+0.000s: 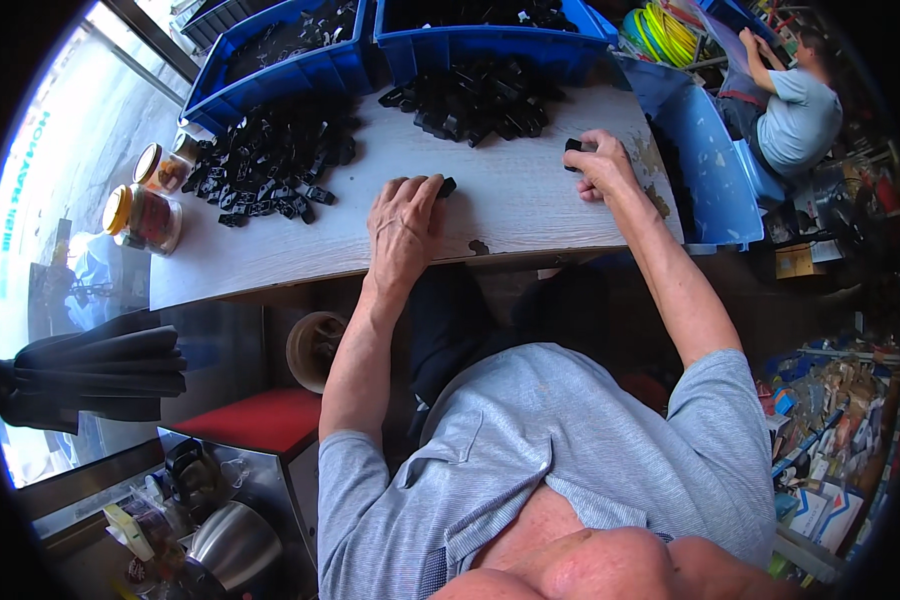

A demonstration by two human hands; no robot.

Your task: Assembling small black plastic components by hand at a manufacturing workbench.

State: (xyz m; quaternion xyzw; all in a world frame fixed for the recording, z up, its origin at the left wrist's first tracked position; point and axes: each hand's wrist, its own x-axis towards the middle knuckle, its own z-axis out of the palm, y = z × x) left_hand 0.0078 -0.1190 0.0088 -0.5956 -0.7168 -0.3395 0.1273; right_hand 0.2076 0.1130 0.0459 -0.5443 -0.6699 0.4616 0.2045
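My left hand rests near the front edge of the white table, its fingers closed on a small black plastic part that sticks out past the fingertips. Farther right, my right hand pinches another black plastic part between thumb and fingers, just above the tabletop. A loose pile of black parts spreads over the table's left side. Beyond my hands, toward the back middle, lies a second pile of black parts. The exact shape of the held parts is mostly hidden by my fingers.
Two blue bins, one at left and one at right, stand along the back. Lidded jars sit at the left edge. A pale blue bin adjoins the right side. Another person sits beyond it.
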